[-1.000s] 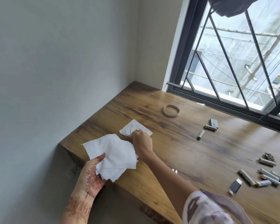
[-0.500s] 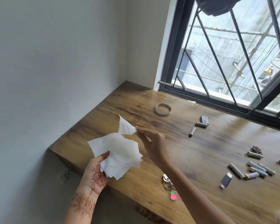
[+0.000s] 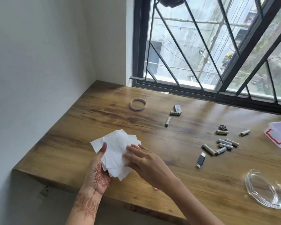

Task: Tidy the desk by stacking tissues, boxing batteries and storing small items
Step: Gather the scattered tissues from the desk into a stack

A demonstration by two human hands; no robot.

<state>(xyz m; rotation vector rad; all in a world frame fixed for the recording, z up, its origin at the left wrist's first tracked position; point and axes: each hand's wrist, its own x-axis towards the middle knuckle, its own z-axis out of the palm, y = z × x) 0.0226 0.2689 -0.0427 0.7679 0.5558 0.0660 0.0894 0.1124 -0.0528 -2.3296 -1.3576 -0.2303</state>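
A bundle of white tissues (image 3: 115,150) rests in my left hand (image 3: 97,172), palm up over the desk's near left edge, thumb pressed on the sheets. My right hand (image 3: 146,161) lies flat on top of the bundle with its fingers pressing the tissues down. Several grey batteries (image 3: 221,146) lie scattered on the wooden desk (image 3: 169,138) to the right. Two more batteries (image 3: 167,121) lie farther back beside a small grey box (image 3: 177,108).
A white ring lid (image 3: 137,104) sits near the window. A black USB stick (image 3: 201,159) lies by the batteries. A white box with red marking (image 3: 279,135) is at the right edge, a clear glass dish (image 3: 264,190) at the near right. A dark trinket (image 3: 223,127) lies mid-right.
My right hand lifted the single tissue off the desk and laid it on the bundle in my left hand, and now presses it flat. The view swung right.
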